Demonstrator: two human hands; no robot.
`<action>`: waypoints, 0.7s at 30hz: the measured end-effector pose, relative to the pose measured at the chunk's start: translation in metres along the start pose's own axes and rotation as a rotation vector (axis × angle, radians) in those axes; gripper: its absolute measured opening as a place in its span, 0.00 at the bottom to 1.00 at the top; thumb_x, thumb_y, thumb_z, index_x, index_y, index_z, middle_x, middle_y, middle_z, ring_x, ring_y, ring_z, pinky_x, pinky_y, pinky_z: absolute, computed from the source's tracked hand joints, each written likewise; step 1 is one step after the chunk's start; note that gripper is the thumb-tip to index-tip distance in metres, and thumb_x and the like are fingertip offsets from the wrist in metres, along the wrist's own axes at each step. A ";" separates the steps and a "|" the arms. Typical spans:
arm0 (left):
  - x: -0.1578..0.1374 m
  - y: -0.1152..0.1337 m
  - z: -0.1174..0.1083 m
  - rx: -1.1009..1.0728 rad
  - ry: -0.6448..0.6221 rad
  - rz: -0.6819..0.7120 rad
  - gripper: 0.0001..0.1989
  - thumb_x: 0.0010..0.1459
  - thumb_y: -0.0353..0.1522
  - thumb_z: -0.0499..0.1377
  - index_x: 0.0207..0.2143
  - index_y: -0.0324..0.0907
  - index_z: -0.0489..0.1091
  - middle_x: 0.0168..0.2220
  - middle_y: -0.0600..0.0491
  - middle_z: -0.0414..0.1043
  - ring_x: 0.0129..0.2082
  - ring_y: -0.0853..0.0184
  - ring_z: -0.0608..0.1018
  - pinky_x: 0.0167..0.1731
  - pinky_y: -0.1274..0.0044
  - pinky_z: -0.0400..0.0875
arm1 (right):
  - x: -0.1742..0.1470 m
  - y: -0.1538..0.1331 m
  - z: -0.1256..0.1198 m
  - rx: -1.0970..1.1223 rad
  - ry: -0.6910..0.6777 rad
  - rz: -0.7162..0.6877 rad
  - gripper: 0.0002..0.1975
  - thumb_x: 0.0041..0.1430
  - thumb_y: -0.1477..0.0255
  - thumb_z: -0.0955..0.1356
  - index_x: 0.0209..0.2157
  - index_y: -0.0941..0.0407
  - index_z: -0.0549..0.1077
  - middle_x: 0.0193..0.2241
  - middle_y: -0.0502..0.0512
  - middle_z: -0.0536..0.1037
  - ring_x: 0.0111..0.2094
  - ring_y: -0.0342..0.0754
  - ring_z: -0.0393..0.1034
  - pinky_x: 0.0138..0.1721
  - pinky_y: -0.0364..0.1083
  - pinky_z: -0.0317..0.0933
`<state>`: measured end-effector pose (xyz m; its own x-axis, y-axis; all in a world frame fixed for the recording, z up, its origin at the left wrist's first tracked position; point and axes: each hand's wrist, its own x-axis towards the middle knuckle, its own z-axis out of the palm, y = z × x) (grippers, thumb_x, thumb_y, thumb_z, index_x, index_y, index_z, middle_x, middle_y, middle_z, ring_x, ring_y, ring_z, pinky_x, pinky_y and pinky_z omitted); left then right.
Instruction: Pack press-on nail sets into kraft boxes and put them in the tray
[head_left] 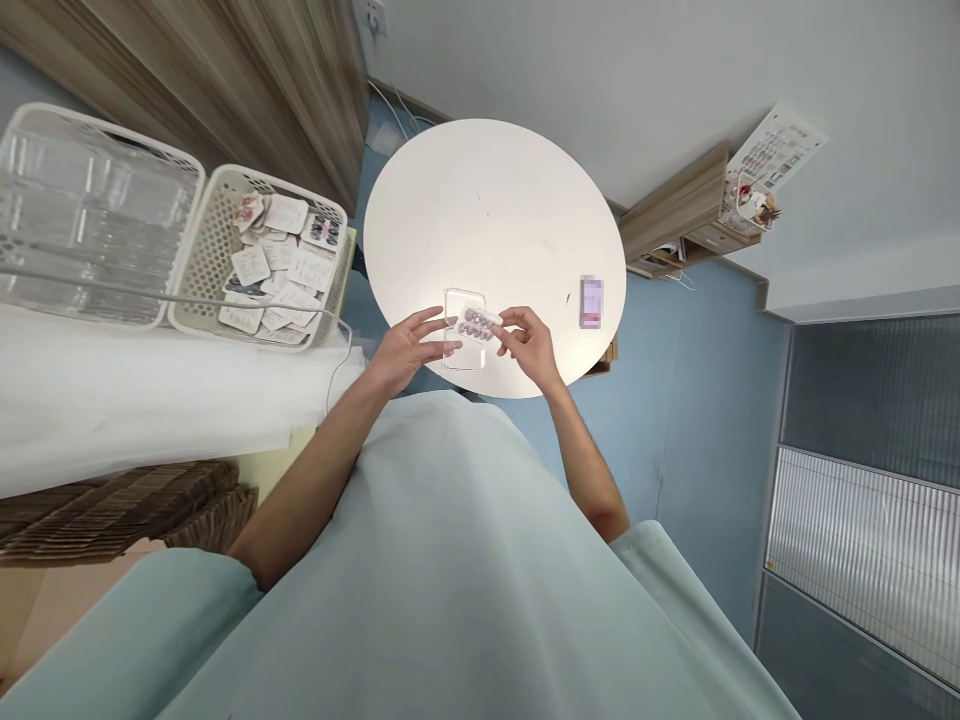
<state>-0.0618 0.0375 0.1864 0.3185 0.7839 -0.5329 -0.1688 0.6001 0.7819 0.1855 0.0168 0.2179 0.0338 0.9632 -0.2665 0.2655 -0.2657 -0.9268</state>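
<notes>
A small clear pack (478, 324) with rows of glossy, dark pinkish pieces, like press-on nails, is pinched between the thumb and fingers of my right hand (527, 343). The pack is held over a clear plastic box (466, 358) near the front edge of the round white table (487, 200). To the left of that box, my left hand (411, 347) has its fingers stretched and apart, with the fingertips reaching over the box's left side. Whether those fingertips touch the box or the pack I cannot tell.
On the table's right lies a blurred purple phone-like item (591, 302). To the left stand a basket of cards and packs (214, 205) and a basket of clear plastic boxes (196, 165). A grey cable (157, 295) crosses both. A wooden shelf (679, 205) is on the right.
</notes>
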 end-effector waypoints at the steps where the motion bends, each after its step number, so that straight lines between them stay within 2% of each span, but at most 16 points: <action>1: 0.001 -0.001 -0.001 -0.007 0.004 0.006 0.44 0.46 0.35 0.80 0.66 0.46 0.73 0.69 0.37 0.73 0.59 0.47 0.83 0.56 0.58 0.83 | 0.000 0.001 0.003 -0.006 -0.018 -0.003 0.28 0.61 0.41 0.76 0.47 0.49 0.74 0.45 0.51 0.81 0.26 0.40 0.74 0.27 0.42 0.66; 10: -0.004 -0.007 -0.010 -0.059 -0.004 0.041 0.45 0.48 0.34 0.79 0.68 0.44 0.72 0.68 0.37 0.74 0.63 0.46 0.81 0.54 0.59 0.85 | 0.003 0.007 0.011 -0.112 -0.113 -0.060 0.24 0.66 0.46 0.74 0.51 0.49 0.77 0.43 0.50 0.82 0.27 0.42 0.72 0.33 0.46 0.71; 17: -0.011 -0.002 -0.009 -0.058 0.026 0.070 0.45 0.49 0.37 0.80 0.69 0.45 0.71 0.70 0.37 0.72 0.63 0.47 0.80 0.56 0.59 0.84 | 0.002 -0.004 0.016 -0.347 -0.165 -0.143 0.18 0.73 0.54 0.70 0.53 0.51 0.79 0.44 0.53 0.83 0.34 0.46 0.74 0.41 0.48 0.72; 21: -0.013 0.000 -0.009 -0.039 0.042 0.091 0.46 0.49 0.37 0.80 0.70 0.46 0.70 0.70 0.38 0.74 0.65 0.46 0.79 0.58 0.58 0.83 | -0.001 -0.008 0.018 -0.436 -0.165 -0.161 0.15 0.74 0.58 0.70 0.54 0.51 0.79 0.45 0.54 0.80 0.34 0.46 0.75 0.42 0.48 0.71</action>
<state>-0.0739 0.0288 0.1907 0.2614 0.8407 -0.4741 -0.2315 0.5315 0.8148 0.1658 0.0171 0.2205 -0.1848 0.9623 -0.1996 0.6345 -0.0383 -0.7720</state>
